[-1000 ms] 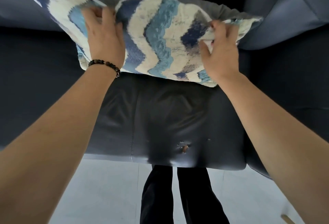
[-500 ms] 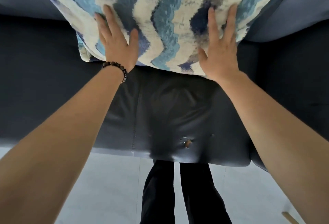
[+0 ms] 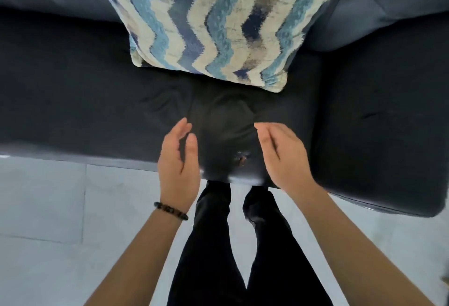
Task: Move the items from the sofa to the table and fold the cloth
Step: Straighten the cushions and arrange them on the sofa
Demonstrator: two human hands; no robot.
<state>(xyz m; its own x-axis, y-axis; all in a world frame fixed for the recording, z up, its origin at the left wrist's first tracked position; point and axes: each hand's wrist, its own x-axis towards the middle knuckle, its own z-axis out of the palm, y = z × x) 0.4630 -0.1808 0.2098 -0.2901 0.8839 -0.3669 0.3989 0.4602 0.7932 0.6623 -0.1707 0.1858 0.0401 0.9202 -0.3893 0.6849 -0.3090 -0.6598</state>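
A cushion [image 3: 213, 31] with blue, navy and cream zigzag stripes leans against the backrest of the dark sofa [image 3: 73, 92]. Both of my hands hover over the front edge of the seat, well short of the cushion and apart from it. My left hand [image 3: 178, 160], with a bead bracelet at the wrist, has straight relaxed fingers and holds nothing. My right hand [image 3: 283, 157] is likewise relaxed, palm turned inward, with nothing in it. No cloth and no table are in view.
The sofa seat has a small worn hole [image 3: 241, 158] near its front edge between my hands. A padded armrest [image 3: 388, 2] rises at the right. Pale floor tiles [image 3: 60, 208] lie below, and my legs in black trousers [image 3: 230, 245] stand against the sofa front.
Both hands pressed the cushion against the backrest, then let go and pulled back toward me over the seat's front edge. The cushion stays leaning on the backrest.
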